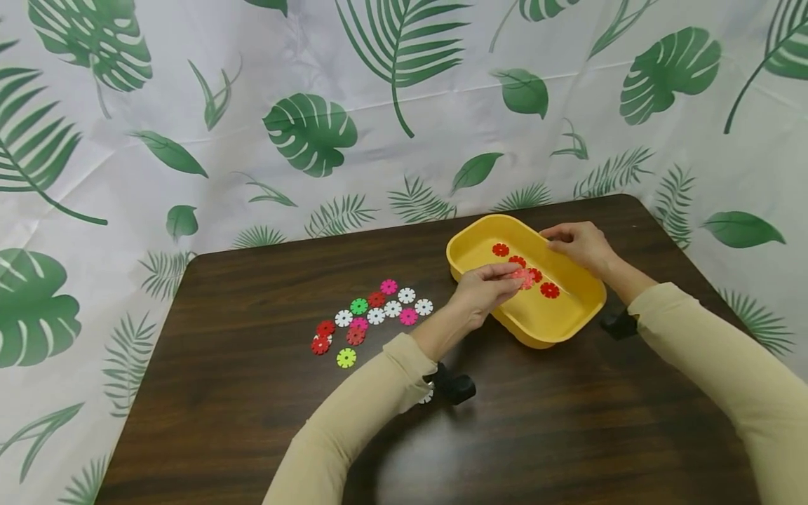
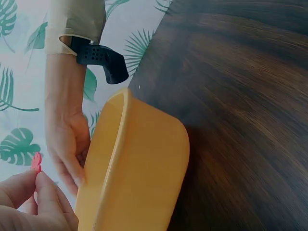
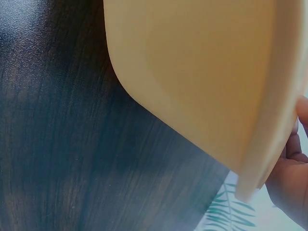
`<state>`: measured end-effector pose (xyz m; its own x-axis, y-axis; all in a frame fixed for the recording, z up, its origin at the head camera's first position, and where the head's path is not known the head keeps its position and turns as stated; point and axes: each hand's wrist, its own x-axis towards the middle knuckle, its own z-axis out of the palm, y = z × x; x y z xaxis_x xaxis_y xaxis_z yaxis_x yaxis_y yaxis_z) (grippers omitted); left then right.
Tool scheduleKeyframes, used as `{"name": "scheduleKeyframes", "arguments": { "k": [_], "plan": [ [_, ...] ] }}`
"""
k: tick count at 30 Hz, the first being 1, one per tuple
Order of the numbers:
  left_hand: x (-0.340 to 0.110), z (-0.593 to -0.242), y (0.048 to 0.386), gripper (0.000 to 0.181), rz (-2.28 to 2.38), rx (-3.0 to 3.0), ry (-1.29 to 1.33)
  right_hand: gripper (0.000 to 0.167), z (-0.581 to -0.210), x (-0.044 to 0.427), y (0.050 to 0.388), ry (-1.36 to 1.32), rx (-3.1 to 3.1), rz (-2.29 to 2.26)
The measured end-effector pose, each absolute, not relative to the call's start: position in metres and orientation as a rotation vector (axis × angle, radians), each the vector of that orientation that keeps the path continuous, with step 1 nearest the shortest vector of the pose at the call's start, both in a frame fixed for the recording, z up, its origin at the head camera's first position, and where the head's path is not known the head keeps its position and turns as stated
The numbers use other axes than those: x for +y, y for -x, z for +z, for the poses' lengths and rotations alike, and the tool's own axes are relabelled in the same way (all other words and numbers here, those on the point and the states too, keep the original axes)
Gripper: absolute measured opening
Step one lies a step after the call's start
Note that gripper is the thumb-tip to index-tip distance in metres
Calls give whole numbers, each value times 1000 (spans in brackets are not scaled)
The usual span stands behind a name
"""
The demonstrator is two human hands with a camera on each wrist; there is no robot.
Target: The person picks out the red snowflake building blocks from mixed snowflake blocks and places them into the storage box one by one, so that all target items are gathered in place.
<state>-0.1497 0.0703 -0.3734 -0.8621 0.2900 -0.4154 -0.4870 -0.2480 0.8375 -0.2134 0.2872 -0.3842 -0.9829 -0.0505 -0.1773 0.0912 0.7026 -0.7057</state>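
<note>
L hand [image 1: 482, 291] is over the yellow, round-cornered rectangular plastic tub [image 1: 568, 319], thumb & fingertips closed in a tight pinch on a pinkish-red, round, notched plastic disc [image 1: 522, 280]; can't tell if it's 1 disc or a couple stacked. R hand [image 1: 583, 245] grips tub's R-hand rim near the far corner, thumb & fingers curled at the edge, some fingers hidden. At least 4 red notched discs [image 1: 550, 290] lie in tub, near/below the held one. Tub sits on the dark-brown wood-grain table [image 1: 240, 393]. L of tub, well apart, loose multicoloured notched discs [image 1: 376, 315] (white, red, pink, green, yellow-green) lie on table, some overlapping. Another white disc [image 1: 426, 398] is partly hidden by the black wrist mount [image 1: 456, 387] on the L arm.
</note>
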Motion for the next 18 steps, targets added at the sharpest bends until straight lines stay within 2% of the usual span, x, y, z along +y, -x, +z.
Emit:
{"name": "scheduleKeyframes", "arguments": {
  "k": [18],
  "plan": [
    [142, -392, 158, 12, 2062, 1645, 489, 37, -382, 290, 216, -47, 2691, -1178]
  ]
}}
